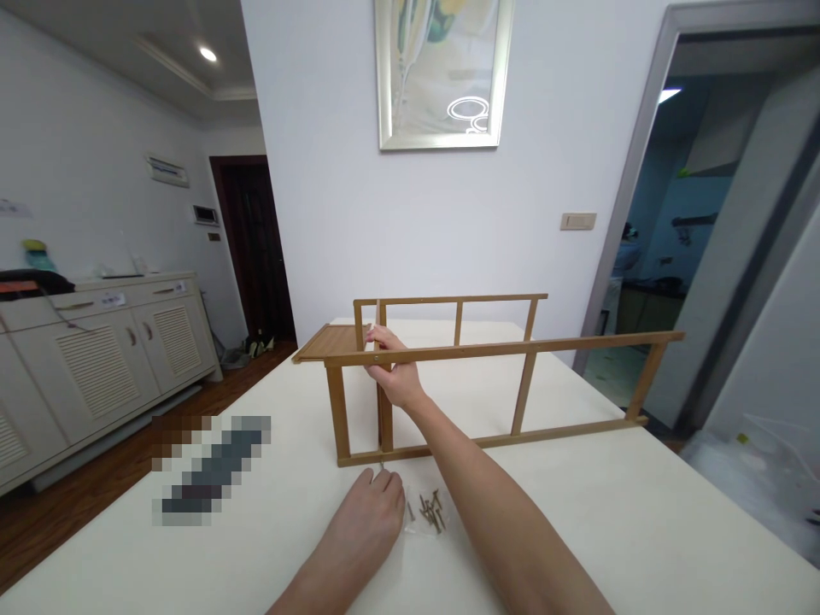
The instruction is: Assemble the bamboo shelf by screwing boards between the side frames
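A light brown wooden rack frame (448,348) lies on its side on the white table, with two ladder-like sides joined by a slatted panel (342,340) at the left end. My right hand (398,376) reaches between the sides, its fingers closed around an upright wooden board (385,414) near that end. By the front lower rail, my left hand (377,500) is closed in a pinch on a small screw (383,465) touching the rail; its fingertips are partly hidden. Several more screws (433,512) lie on a clear plastic bag (419,525) just right of my left hand.
The white table (256,555) spans the foreground, with a blurred-out dark object (214,470) on its left. A wall with a framed picture (442,77) stands behind. A white cabinet (108,342) is at left, a doorway (666,213) and clear plastic wrapping (756,478) at right.
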The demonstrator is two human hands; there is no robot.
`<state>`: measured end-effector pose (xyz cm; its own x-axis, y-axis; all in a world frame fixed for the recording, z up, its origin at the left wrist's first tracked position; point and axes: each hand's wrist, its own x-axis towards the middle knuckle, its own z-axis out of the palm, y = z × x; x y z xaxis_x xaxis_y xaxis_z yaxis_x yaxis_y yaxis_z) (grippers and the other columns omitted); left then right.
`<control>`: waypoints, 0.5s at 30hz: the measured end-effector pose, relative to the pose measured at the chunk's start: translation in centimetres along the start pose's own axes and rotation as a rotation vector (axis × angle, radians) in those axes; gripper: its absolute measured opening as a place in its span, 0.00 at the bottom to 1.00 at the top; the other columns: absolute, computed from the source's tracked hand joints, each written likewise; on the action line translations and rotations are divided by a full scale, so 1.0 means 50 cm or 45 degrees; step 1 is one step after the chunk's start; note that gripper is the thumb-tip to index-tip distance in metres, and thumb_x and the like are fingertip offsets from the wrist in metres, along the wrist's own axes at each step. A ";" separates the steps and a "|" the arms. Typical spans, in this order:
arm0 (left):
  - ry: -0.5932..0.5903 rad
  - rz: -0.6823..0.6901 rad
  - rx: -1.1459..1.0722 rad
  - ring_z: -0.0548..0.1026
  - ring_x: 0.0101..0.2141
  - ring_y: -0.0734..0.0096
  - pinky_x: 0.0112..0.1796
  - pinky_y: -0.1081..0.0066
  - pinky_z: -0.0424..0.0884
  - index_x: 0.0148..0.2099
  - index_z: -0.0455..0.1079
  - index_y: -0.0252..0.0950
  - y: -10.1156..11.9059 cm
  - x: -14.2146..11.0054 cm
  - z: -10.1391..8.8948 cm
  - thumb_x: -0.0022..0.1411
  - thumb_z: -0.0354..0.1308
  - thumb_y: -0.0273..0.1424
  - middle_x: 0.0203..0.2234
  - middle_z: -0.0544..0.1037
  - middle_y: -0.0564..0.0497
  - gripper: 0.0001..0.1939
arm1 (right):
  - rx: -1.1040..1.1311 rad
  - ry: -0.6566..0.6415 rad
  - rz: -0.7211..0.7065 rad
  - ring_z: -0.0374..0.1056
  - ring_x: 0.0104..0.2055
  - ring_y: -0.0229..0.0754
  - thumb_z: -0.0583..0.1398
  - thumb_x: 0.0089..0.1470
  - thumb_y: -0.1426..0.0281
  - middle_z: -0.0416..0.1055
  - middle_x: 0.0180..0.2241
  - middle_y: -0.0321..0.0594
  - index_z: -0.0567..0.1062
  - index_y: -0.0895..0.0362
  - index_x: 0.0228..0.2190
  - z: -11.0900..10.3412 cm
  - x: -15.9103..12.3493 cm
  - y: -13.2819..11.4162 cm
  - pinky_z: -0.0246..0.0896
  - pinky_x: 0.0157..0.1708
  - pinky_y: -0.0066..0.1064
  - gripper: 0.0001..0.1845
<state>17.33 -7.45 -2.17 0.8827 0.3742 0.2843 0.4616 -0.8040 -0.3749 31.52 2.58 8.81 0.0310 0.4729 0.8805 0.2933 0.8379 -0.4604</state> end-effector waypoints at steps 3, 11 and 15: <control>0.064 -0.005 -0.010 0.73 0.36 0.59 0.36 0.63 0.68 0.35 0.72 0.32 -0.001 -0.001 -0.003 0.57 0.52 0.15 0.32 0.75 0.44 0.11 | 0.014 -0.003 -0.016 0.61 0.59 0.48 0.61 0.47 0.71 0.70 0.48 0.40 0.72 0.50 0.41 -0.001 0.000 0.000 0.54 0.60 0.44 0.16; 0.265 -0.263 -0.500 0.74 0.30 0.65 0.34 0.67 0.69 0.32 0.72 0.36 -0.012 -0.025 0.012 0.60 0.50 0.18 0.27 0.76 0.48 0.12 | 0.038 0.003 -0.045 0.61 0.58 0.49 0.61 0.47 0.71 0.71 0.47 0.40 0.73 0.50 0.41 0.001 0.000 0.006 0.54 0.60 0.45 0.16; 0.282 -0.734 -1.207 0.75 0.26 0.70 0.30 0.72 0.69 0.32 0.74 0.36 -0.031 -0.025 0.006 0.60 0.53 0.29 0.25 0.78 0.51 0.09 | 0.034 0.013 -0.044 0.61 0.58 0.49 0.61 0.47 0.71 0.71 0.47 0.40 0.73 0.50 0.41 0.002 0.001 0.005 0.55 0.59 0.45 0.16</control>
<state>15.55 -6.50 -2.21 0.4811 0.7883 0.3835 0.4584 -0.5991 0.6564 31.52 2.83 8.72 0.0309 0.4410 0.8970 0.2687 0.8607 -0.4324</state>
